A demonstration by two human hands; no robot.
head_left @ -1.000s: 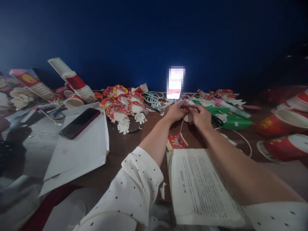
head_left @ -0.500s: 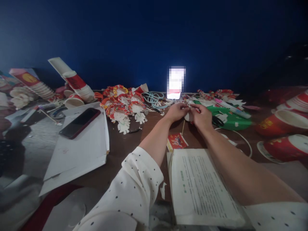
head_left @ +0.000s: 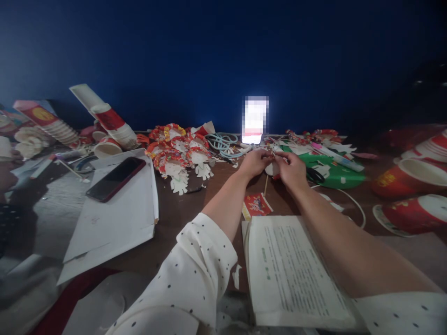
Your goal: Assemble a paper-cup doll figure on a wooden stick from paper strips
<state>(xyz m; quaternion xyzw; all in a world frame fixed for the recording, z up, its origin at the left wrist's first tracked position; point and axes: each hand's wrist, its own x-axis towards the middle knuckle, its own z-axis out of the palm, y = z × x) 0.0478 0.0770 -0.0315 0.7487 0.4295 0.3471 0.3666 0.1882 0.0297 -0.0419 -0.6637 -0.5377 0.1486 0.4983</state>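
My left hand [head_left: 255, 164] and my right hand [head_left: 292, 170] meet over the brown table, fingers closed in pinches with the tips almost touching. A small white and red piece [head_left: 271, 171], probably paper, shows just under the fingertips; what exactly the left fingers grip is hidden. Below the hands a thin stick [head_left: 266, 187] points down towards a red printed paper piece [head_left: 257, 204]. An open book [head_left: 289, 274] lies between my forearms. Behind the hands stands a lit phone [head_left: 254, 121], its screen blurred out.
Red and white paper crafts [head_left: 174, 153] are heaped left of my hands. A dark phone [head_left: 116, 179] lies on white sheets [head_left: 115, 228]. Green paper [head_left: 335, 173] with scraps and a pen is on the right, near paper cups [head_left: 415, 214]. Stacked cups [head_left: 113, 123] lean at the back left.
The fingers of both hands have shifted very slightly around the small piece. Everything else on the table stays where it was.
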